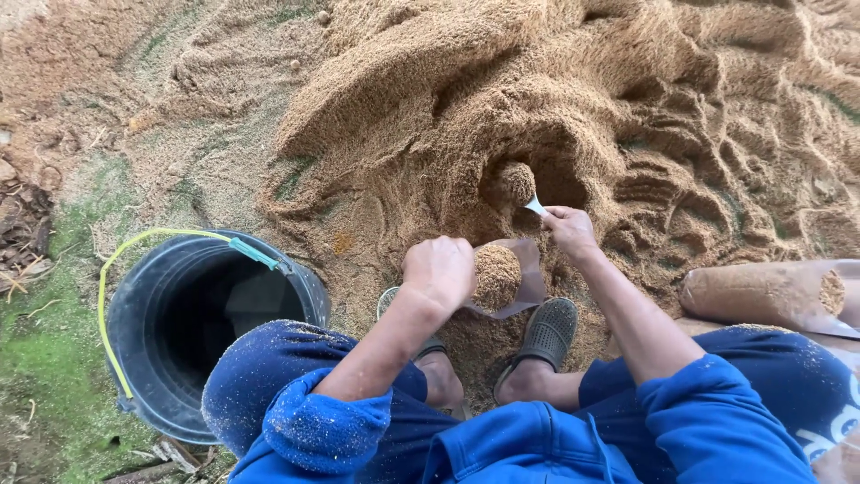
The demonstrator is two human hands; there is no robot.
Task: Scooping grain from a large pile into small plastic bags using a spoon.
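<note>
My left hand [439,269] grips the rim of a clear plastic bag [528,278], held open and partly filled with tan husk [495,276]. My right hand [570,229] holds a small white scoop [534,205] heaped with husk, just above and beyond the bag mouth. In front of me spreads a big pile of tan husk [555,99] with a dug hollow where the scoop is. I squat in blue sleeves and trousers, my grey clogs [548,332] under the bag.
A black bucket [143,296] with a yellow handle stands at my left on mossy ground. A filled, rolled bag of husk [761,291] lies at the right. Dry leaves and twigs lie at the far left edge.
</note>
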